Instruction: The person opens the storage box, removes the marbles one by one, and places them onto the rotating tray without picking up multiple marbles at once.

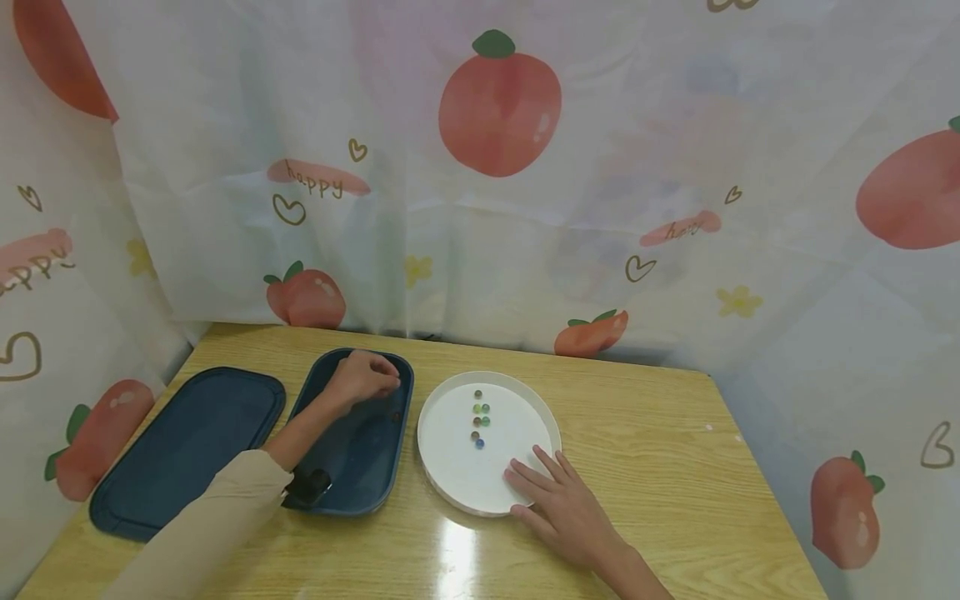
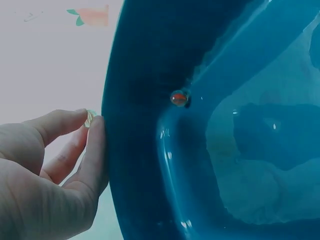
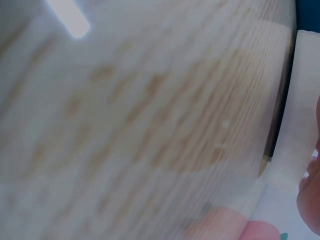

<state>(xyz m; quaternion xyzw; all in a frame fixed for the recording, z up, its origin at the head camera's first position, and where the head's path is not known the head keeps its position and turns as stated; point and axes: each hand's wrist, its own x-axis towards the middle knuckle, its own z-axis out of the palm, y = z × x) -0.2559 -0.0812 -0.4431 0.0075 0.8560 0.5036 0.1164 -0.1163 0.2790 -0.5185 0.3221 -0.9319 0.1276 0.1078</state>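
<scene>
My left hand (image 1: 362,379) is over the far end of a deep dark-blue tray (image 1: 408,392). In the left wrist view, its thumb and fingertips pinch a small clear yellowish marble (image 2: 90,118). Inside the tray lies one red-orange marble (image 2: 179,98). My right hand (image 1: 566,512) rests with spread fingers on the near right part of a round white plate (image 1: 450,467). Several glass marbles stand in a rough column on the plate, a blue marble (image 1: 480,444) nearest. Only part of the right hand shows in the right wrist view, beside the plate's wall (image 3: 295,110).
A second dark-blue piece, flat like a lid (image 1: 202,442), lies left of the tray. All of it is on a wood-grain table (image 1: 645,450). Behind hangs a white curtain (image 1: 480,233) printed with peaches.
</scene>
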